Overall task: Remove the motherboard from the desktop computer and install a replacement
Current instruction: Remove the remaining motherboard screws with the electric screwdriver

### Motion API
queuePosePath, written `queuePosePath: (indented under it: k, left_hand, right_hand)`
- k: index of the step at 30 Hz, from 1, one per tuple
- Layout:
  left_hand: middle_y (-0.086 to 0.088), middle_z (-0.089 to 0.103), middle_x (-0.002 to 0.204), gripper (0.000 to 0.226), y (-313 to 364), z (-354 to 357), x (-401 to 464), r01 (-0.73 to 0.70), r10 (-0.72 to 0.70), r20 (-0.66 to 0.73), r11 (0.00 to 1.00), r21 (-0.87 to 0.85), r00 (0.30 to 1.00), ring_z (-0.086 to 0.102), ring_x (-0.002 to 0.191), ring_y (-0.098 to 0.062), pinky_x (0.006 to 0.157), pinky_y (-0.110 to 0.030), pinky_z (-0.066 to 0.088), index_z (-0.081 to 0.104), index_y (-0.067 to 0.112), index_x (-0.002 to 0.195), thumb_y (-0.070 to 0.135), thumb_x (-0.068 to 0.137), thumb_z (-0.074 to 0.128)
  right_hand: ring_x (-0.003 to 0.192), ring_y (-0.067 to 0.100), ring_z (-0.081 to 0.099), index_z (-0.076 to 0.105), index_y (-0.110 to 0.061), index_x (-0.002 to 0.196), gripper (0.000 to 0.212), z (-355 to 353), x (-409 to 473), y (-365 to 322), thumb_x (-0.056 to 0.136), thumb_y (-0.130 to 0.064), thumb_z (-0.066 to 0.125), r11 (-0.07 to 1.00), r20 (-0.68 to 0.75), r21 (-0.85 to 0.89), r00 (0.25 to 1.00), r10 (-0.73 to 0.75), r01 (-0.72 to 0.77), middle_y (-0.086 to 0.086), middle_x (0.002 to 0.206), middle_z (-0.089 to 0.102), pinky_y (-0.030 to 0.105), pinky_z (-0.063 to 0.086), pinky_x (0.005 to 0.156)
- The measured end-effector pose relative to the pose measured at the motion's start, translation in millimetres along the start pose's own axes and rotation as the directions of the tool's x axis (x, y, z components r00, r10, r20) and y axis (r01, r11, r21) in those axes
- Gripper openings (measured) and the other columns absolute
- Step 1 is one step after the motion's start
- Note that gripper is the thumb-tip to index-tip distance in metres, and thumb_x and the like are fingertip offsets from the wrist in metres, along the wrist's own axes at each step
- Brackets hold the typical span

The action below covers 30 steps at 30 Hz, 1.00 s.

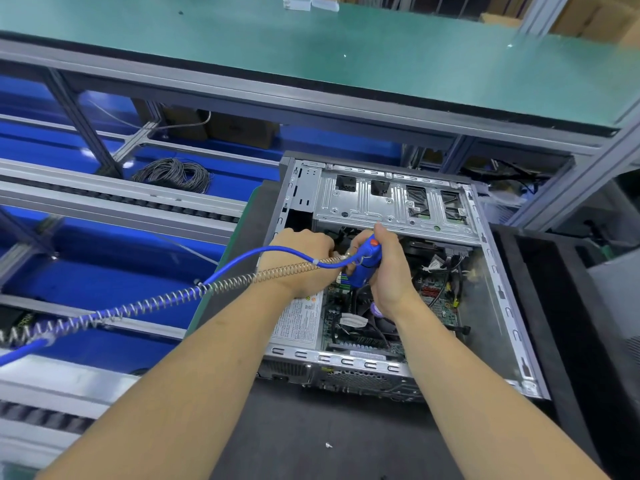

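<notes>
A blue electric screwdriver (364,263) is gripped by both hands, left (304,261) at nine o'clock, right (389,271), over the motherboard (349,323) in the opened desktop computer (391,271).

case (498,289) top open | drive cage (391,202) blocks far end | cables (440,268) clutter mid

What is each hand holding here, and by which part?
The right hand grips the blue electric screwdriver around its body. The left hand reaches into the computer case; its fingers are hidden, so cannot tell.
</notes>
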State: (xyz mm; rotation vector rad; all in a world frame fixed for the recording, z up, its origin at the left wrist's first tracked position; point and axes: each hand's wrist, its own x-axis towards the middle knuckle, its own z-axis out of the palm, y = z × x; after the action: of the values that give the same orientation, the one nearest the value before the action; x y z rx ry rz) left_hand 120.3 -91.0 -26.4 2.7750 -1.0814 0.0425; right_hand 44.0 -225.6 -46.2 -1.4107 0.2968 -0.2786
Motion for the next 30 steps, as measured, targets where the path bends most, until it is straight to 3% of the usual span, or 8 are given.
queuePosePath:
  k: [4,8,11,16,22,27,30]
  left_hand:
    - [0.002,0.056,0.058,0.043,-0.1,-0.1,0.0,-0.006,0.007,0.006,1.0,-0.004,1.0,0.052,0.054,-0.017,0.052,-0.028,0.031,0.05,0.022,0.066,0.048,0.099,0.038]
    - [0.005,0.057,0.052,0.047,0.8,2.7,-2.2,0.051,-0.051,-0.001,0.997,-0.058,0.999,0.056,0.049,-0.016,0.046,-0.024,0.036,0.055,0.021,0.068,0.053,0.094,0.034]
    - [0.005,0.058,0.052,0.049,0.2,2.4,-1.8,0.057,-0.057,0.003,0.995,-0.078,0.998,0.057,0.047,-0.015,0.046,-0.025,0.043,0.056,0.022,0.066,0.057,0.092,0.033]
    - [0.005,0.056,0.049,0.054,1.1,2.0,-3.3,0.05,-0.051,-0.011,0.997,-0.061,0.999,0.055,0.046,-0.014,0.044,-0.024,0.035,0.053,0.022,0.062,0.062,0.093,0.034]
    - [0.002,0.055,0.058,0.048,3.1,-5.7,-1.6,-0.007,0.007,0.018,1.0,-0.004,1.0,0.053,0.054,-0.019,0.063,-0.033,0.046,0.048,0.022,0.065,0.055,0.099,0.038]
    - [0.001,0.055,0.058,0.057,3.9,-6.4,-2.8,-0.012,0.013,0.031,1.0,-0.017,0.999,0.052,0.052,-0.02,0.052,-0.029,0.036,0.048,0.019,0.065,0.066,0.091,0.026]
    - [0.002,0.055,0.058,0.053,3.7,-5.0,-3.1,-0.016,0.016,0.011,1.0,-0.01,1.0,0.053,0.054,-0.021,0.051,-0.03,0.031,0.047,0.02,0.065,0.061,0.095,0.032]
  right_hand:
    - [0.059,0.024,0.045,0.063,-0.022,0.062,0.051,1.5,-1.0,-0.8,0.081,-0.068,0.051,1.0,0.015,-0.002,1.0,0.009,-0.009,0.008,0.062,0.054,0.04,0.036,0.064]
    - [0.061,0.019,0.052,0.063,-0.019,0.072,0.064,1.2,-2.6,-3.0,0.068,-0.083,0.061,0.999,0.068,-0.026,0.997,0.04,-0.038,0.005,0.068,0.059,0.03,0.043,0.06]
    - [0.062,0.017,0.054,0.06,-0.015,0.075,0.053,0.4,-3.9,-4.0,0.071,-0.068,0.065,0.999,0.036,-0.026,0.999,0.034,-0.033,0.009,0.072,0.057,0.037,0.043,0.068]
    - [0.06,0.022,0.049,0.061,-0.022,0.065,0.042,4.6,-5.6,-6.7,0.074,-0.063,0.058,0.999,-0.01,-0.046,1.0,0.029,-0.03,0.012,0.067,0.053,0.039,0.039,0.069]
    - [0.055,0.024,0.049,0.061,-0.021,0.061,0.036,2.1,-4.2,-5.9,0.073,-0.053,0.05,0.997,-0.032,-0.075,0.999,-0.01,0.008,0.005,0.061,0.056,0.033,0.04,0.062]
    - [0.054,0.025,0.048,0.06,-0.018,0.061,0.039,1.6,-3.7,-5.0,0.074,-0.054,0.048,0.995,-0.02,-0.094,0.999,-0.033,0.031,0.008,0.055,0.055,0.031,0.039,0.06]
    - [0.056,0.025,0.047,0.059,-0.017,0.063,0.039,1.9,-3.2,-4.1,0.073,-0.053,0.049,0.995,-0.017,-0.095,0.999,-0.034,0.033,0.006,0.058,0.056,0.033,0.038,0.063]
